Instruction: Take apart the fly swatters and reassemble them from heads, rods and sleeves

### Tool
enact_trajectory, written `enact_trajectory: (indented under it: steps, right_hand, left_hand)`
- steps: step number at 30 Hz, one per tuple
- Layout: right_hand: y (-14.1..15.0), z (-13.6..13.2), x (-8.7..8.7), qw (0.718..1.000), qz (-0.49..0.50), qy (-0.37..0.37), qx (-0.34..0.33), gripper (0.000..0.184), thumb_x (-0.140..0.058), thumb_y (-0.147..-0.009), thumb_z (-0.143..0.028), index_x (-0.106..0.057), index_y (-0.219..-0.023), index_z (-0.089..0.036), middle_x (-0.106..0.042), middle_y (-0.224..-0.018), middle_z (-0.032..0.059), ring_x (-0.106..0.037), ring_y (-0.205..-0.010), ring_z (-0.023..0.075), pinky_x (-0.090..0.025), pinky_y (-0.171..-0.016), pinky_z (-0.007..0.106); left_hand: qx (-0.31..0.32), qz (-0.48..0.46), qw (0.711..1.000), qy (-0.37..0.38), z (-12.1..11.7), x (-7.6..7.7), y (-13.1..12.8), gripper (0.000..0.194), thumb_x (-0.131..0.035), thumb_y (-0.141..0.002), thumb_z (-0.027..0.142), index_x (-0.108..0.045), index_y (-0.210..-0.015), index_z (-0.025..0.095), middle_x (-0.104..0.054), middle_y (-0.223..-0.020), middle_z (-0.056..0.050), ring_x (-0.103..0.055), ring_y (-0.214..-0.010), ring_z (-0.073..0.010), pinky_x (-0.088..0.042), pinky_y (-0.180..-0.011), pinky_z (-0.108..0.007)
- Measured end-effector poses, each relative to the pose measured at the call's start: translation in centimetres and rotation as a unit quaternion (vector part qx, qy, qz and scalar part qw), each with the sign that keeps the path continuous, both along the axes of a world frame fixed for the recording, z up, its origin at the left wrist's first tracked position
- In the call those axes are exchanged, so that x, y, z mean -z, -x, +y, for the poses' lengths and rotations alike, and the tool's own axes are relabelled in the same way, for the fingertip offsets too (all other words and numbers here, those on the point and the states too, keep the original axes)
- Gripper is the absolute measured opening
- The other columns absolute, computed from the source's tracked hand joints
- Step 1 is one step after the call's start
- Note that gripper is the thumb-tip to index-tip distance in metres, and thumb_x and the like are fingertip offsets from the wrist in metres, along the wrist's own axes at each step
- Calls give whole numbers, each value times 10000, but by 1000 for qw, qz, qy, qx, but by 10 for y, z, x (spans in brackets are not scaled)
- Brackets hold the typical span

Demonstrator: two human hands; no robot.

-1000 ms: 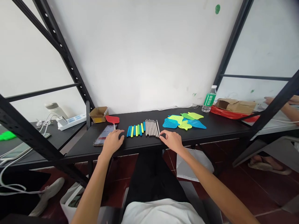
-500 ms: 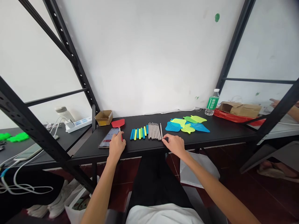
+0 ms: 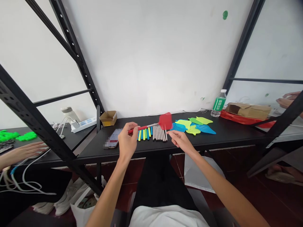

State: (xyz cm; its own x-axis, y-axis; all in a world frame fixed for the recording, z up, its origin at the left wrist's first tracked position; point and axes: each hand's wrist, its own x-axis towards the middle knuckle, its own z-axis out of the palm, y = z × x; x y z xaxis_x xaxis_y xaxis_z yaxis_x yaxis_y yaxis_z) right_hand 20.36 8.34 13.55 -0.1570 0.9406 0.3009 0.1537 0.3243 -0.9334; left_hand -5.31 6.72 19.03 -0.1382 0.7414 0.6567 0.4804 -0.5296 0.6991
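1. Left hand point(image 3: 128, 140): closed around the red grip of one swatter point(image 3: 165, 121), pale shaft, broad red head blurred, raised above the rods point(image 3: 159, 133).
2. Right hand point(image 3: 181, 141): fingertips drawn in at the rods' right end; pinch cannot be told.
3. Bottle point(image 3: 219, 104): green label, white characters, illegible.

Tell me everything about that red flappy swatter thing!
The red swatter has a flat, squarish head that looks like plastic, a thin silvery shaft and a red handle, gripped in the left hand. It points right, rising slightly, its head overlapping the tops of the gray rods in view. The head is blurry, so I can't tell if it has holes.
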Motion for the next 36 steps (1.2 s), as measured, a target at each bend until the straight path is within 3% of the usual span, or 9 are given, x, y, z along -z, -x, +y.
enact_trajectory:
  steps: [4,8,14,17,20,23,30,36]
  right_hand:
    - [10,-20,-22,974,172,67,-130,452,-522,-896,-622,-637,-944,-187,-419,-517,-66,-285,-412,84,-195,-423,232]
    - [10,-33,-40,942,294,93,-133,474,-517,-880,-660,-647,-848,-205,-295,-463,-85,-223,-393,83,-221,-413,233]
    - [7,-33,-40,966,233,84,-76,460,-538,-883,-623,-644,-749,-196,-436,-472,-39,-318,-410,95,-215,-416,242]
    - [9,-33,-38,957,214,141,-133,571,-470,-911,-624,-555,-555,-187,-388,-441,-27,-309,-411,93,-225,-431,249]
    - [9,-35,-42,937,254,174,-167,589,-471,-910,-591,-434,-466,-205,-283,-417,-45,-255,-406,93,-218,-431,254]
    - [7,-37,-47,933,277,172,-152,570,-511,-890,-552,-384,-449,-216,-232,-414,-54,-227,-411,97,-205,-429,256]
    - [7,-38,-46,937,282,159,-133,546,-528,-875,-457,-389,-404,-218,-205,-391,-50,-226,-406,100,-197,-439,267]
    - [11,-40,-49,951,264,109,-116,514,-509,-862,-429,-415,-403,-218,-227,-381,-42,-247,-407,104,-209,-445,274]
  left_hand:
    - [158,-39,986,-30,-32,-6,-38,158,-553,-947,330,-630,-988,198,-723,-1017,-61,-616,-626,-107,-507,-610,-245]
    - [236,-66,969,-29,-40,-4,-51,149,-583,-944,328,-629,-1000,198,-733,-1005,-67,-625,-622,-109,-533,-600,-249]
    - [190,-15,981,-39,-32,-2,-42,143,-605,-933,330,-658,-987,208,-716,-929,-36,-635,-608,-108,-527,-595,-242]
    - [188,14,980,-61,-33,-4,-39,150,-640,-911,324,-668,-1016,220,-710,-984,-53,-675,-759,-153,-545,-693,-267]
    - [185,32,979,-84,-34,-9,-37,172,-673,-884,324,-659,-1022,222,-693,-1006,-63,-663,-893,-191,-543,-774,-293]
    - [173,50,978,-107,-33,-12,-32,156,-662,-891,331,-648,-999,220,-673,-950,-54,-637,-844,-182,-533,-748,-294]
    - [82,212,955,-189,-32,-14,-19,179,-590,-928,364,-624,-836,214,-647,-803,-56,-535,-723,-188,-428,-684,-327]
    - [97,198,965,-140,-35,-16,-19,346,-472,-969,407,-535,-690,212,-470,-612,-12,-412,-613,-166,-332,-599,-310]
